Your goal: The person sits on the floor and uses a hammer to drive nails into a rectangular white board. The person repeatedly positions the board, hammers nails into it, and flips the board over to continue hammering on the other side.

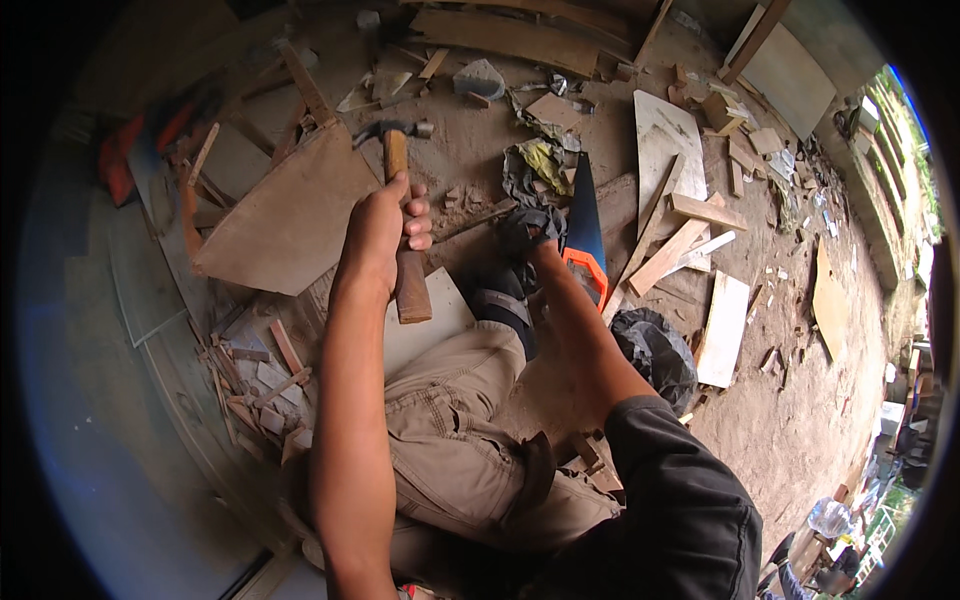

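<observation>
My left hand (385, 225) is wrapped round the wooden handle of a claw hammer (397, 155), its metal head pointing away from me. At the end of my right forearm, my right hand (535, 232) is down by crumpled black material near my foot; its fingers are dark and mostly hidden. Just right of that hand lies a handsaw with a dark blade (583, 205) and an orange handle (588, 272). A pale flat board (430, 315) rests beneath the hammer, beside my bent leg in brown trousers.
A brown wooden panel (300, 205) with a broken frame leans at the left. Wood scraps (265, 390) pile up below it. A black plastic bag (652, 355) sits right of my right arm. Pale boards (724, 325) and sticks (670, 255) litter the dirt floor (780, 420).
</observation>
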Tool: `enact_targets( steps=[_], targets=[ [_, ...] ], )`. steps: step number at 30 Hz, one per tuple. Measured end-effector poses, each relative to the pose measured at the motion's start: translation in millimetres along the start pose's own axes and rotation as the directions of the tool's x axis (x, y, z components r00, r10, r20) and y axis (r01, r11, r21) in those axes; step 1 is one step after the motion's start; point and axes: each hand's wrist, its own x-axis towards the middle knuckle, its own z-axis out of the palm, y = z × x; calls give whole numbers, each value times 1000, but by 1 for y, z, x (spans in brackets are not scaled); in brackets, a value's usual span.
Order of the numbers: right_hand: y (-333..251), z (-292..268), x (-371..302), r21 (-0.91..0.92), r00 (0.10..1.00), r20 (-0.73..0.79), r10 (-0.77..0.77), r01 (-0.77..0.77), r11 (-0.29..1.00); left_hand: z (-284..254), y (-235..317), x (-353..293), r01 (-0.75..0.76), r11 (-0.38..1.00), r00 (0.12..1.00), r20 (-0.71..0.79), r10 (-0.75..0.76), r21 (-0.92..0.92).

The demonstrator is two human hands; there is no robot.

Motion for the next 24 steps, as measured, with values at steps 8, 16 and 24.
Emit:
enact_targets(
  steps=[8,16,24],
  targets=[
    [10,0,3,14,974,194,-121,121,993,15,0,-10,22,998,995,92,-27,51],
    [47,-10,-1,-13,941,309,-136,147,989,14,-4,-1,28,998,996,85,-32,56],
    [41,5,0,8,913,349,-209,220,975,8,-4,-7,17,997,998,57,-22,72]
  ],
)
